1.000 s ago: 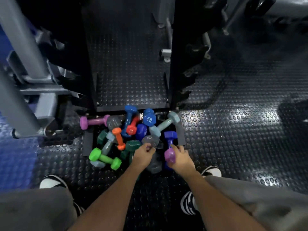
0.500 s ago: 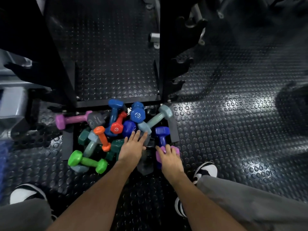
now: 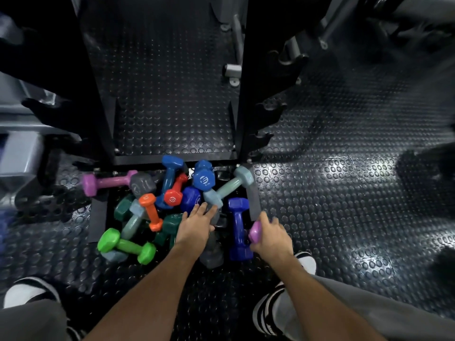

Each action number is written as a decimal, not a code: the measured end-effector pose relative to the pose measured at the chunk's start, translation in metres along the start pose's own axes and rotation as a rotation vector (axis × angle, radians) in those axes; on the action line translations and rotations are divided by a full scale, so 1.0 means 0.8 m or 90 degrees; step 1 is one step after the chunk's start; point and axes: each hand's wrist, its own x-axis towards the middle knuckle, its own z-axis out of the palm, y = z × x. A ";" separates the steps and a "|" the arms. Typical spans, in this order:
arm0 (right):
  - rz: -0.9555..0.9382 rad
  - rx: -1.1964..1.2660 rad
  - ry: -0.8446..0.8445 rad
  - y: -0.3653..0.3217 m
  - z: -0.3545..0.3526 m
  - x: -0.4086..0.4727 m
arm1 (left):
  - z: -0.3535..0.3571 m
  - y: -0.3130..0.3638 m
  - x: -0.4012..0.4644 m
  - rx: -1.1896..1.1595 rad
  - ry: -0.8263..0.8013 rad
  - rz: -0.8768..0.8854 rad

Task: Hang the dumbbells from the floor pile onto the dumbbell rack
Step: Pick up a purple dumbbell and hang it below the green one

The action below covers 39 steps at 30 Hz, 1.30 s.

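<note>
One purple dumbbell (image 3: 256, 232), resting in the floor pile (image 3: 172, 207) half a second ago, is now being lifted by the right hand (image 3: 272, 238), fingers clamped round it; the left hand (image 3: 197, 226), fingers spread, is being lowered onto the heap below the rack (image 3: 246, 94).

A round white logo with small lettering beneath it is printed on the end of the blue dumbbell (image 3: 203, 178) near the middle of the frame; the lettering is too small to be read. Similar round white marks are borne by the red dumbbell (image 3: 173, 200) and the orange dumbbell (image 3: 146, 198), equally illegible.
</note>
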 end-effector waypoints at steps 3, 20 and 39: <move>-0.007 0.070 0.027 -0.006 -0.033 0.009 | -0.007 -0.001 0.001 -0.030 -0.006 0.003; -0.145 0.615 0.225 -0.073 -0.245 -0.030 | -0.178 0.052 -0.038 -1.118 -0.020 0.001; -0.407 0.890 0.395 -0.094 -0.562 -0.143 | -0.491 0.184 -0.209 -0.847 0.337 0.316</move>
